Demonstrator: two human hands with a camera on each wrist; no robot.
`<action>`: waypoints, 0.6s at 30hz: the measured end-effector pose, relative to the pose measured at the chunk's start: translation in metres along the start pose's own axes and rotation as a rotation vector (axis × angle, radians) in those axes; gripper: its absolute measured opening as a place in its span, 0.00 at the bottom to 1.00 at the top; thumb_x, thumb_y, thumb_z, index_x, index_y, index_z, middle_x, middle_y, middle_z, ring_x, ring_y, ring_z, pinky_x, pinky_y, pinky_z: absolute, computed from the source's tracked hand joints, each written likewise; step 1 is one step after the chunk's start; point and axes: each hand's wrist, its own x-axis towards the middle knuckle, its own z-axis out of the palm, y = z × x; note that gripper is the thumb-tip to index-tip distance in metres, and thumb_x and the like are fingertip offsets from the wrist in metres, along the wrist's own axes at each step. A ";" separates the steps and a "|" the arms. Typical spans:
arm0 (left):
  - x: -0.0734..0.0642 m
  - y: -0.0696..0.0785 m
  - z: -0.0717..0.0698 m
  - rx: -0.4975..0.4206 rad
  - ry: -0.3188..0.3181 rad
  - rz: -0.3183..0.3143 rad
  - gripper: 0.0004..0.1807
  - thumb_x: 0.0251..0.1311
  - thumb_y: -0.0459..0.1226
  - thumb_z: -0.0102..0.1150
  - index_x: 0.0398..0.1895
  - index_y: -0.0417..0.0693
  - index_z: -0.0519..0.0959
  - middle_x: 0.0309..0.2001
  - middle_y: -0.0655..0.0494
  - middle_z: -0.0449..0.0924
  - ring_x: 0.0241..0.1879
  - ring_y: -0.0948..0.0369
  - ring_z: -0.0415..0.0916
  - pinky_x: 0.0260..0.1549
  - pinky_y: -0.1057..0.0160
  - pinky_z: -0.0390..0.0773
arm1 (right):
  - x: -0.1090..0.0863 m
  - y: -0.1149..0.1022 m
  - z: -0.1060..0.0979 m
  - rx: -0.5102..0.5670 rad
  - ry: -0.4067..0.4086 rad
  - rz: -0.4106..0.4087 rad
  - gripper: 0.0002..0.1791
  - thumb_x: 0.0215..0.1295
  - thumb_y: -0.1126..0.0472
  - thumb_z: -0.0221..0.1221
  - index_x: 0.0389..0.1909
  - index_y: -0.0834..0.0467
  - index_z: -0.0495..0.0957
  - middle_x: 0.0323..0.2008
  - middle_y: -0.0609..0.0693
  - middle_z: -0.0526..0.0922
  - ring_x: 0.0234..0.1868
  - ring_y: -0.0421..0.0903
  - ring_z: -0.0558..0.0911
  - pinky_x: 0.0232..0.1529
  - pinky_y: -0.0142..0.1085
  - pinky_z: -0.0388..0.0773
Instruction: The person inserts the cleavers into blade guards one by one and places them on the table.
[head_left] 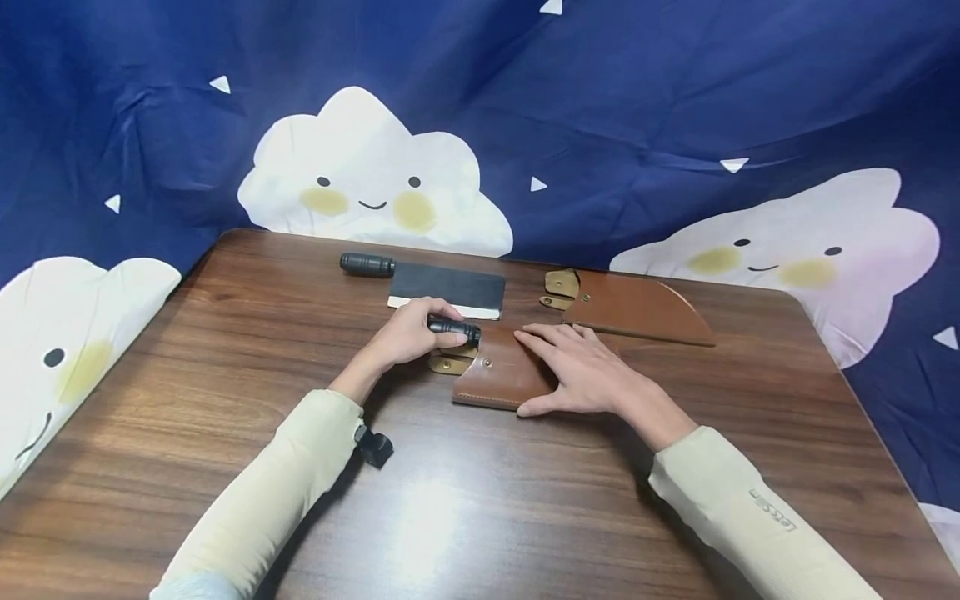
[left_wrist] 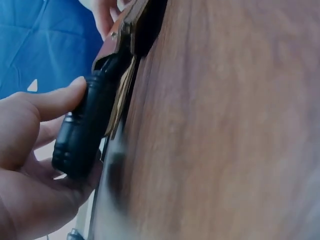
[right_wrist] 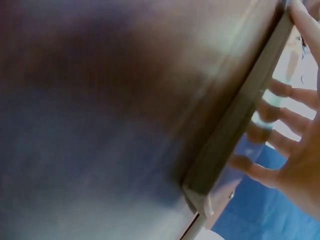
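My left hand [head_left: 408,335] grips the ridged black handle [left_wrist: 85,130] of a knife, thumb on one side and fingers on the other. The knife's blade is hidden inside a brown leather sheath [head_left: 504,377] lying on the table. Two tan snap straps [head_left: 450,365] stick out from the sheath's mouth beside the handle. Over the sheath's right part, my right hand [head_left: 581,371] rests with spread fingers, its thumb at the near edge. In the right wrist view, the fingertips [right_wrist: 242,162] meet the sheath's smooth face.
A cleaver [head_left: 448,287] with a dark blade and black handle lies behind the hands. To its right is a second brown leather sheath [head_left: 637,307], curved at one end, with its straps undone. The wooden table [head_left: 315,517] ends at a blue cloud-printed cloth [head_left: 585,108].
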 end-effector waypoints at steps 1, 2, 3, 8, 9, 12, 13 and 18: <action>0.000 0.000 -0.002 0.001 0.005 0.003 0.18 0.60 0.41 0.72 0.49 0.41 0.84 0.48 0.47 0.83 0.50 0.52 0.77 0.54 0.52 0.73 | 0.000 0.001 -0.001 0.003 0.009 -0.002 0.60 0.52 0.21 0.61 0.78 0.55 0.60 0.74 0.56 0.63 0.73 0.57 0.62 0.69 0.63 0.54; 0.000 0.000 -0.005 0.005 0.014 0.004 0.18 0.61 0.41 0.72 0.50 0.40 0.84 0.48 0.47 0.83 0.49 0.52 0.77 0.54 0.52 0.73 | 0.000 0.003 -0.003 0.008 0.020 -0.002 0.59 0.54 0.22 0.61 0.77 0.55 0.61 0.74 0.55 0.64 0.73 0.56 0.63 0.69 0.62 0.54; 0.001 -0.001 -0.008 0.013 0.025 0.007 0.18 0.62 0.41 0.71 0.51 0.40 0.83 0.48 0.46 0.83 0.49 0.52 0.77 0.53 0.52 0.74 | 0.000 0.005 -0.005 0.015 0.036 -0.005 0.57 0.55 0.23 0.61 0.77 0.55 0.62 0.73 0.56 0.65 0.73 0.56 0.63 0.69 0.62 0.55; 0.000 -0.010 -0.024 -0.048 0.070 -0.023 0.18 0.66 0.42 0.66 0.53 0.40 0.82 0.46 0.44 0.83 0.37 0.49 0.82 0.43 0.52 0.80 | -0.001 0.023 -0.017 0.051 0.117 0.013 0.48 0.60 0.30 0.64 0.73 0.56 0.68 0.70 0.57 0.70 0.71 0.58 0.66 0.66 0.61 0.60; 0.000 -0.012 -0.027 -0.057 0.080 -0.027 0.17 0.67 0.41 0.65 0.53 0.40 0.82 0.46 0.44 0.83 0.37 0.48 0.82 0.43 0.52 0.80 | -0.001 0.027 -0.019 0.061 0.128 0.021 0.47 0.60 0.31 0.64 0.72 0.57 0.69 0.70 0.58 0.70 0.71 0.59 0.66 0.65 0.62 0.61; 0.002 -0.021 -0.037 -0.060 0.113 -0.025 0.17 0.68 0.41 0.65 0.53 0.40 0.82 0.48 0.45 0.83 0.46 0.50 0.81 0.51 0.51 0.76 | -0.003 0.041 -0.025 0.085 0.158 0.048 0.44 0.62 0.33 0.65 0.71 0.57 0.71 0.68 0.58 0.72 0.69 0.59 0.67 0.63 0.62 0.62; 0.002 -0.023 -0.041 -0.056 0.124 -0.025 0.17 0.68 0.42 0.65 0.53 0.40 0.82 0.49 0.46 0.83 0.50 0.50 0.79 0.54 0.51 0.74 | -0.004 0.045 -0.026 0.094 0.166 0.059 0.44 0.62 0.34 0.65 0.70 0.58 0.71 0.68 0.59 0.72 0.68 0.60 0.68 0.63 0.62 0.62; 0.004 -0.033 -0.058 -0.092 0.159 -0.061 0.21 0.68 0.45 0.65 0.56 0.41 0.81 0.53 0.46 0.82 0.53 0.50 0.76 0.54 0.51 0.73 | -0.008 0.064 -0.031 0.121 0.203 0.110 0.40 0.63 0.39 0.66 0.68 0.61 0.73 0.66 0.60 0.74 0.68 0.61 0.68 0.64 0.61 0.61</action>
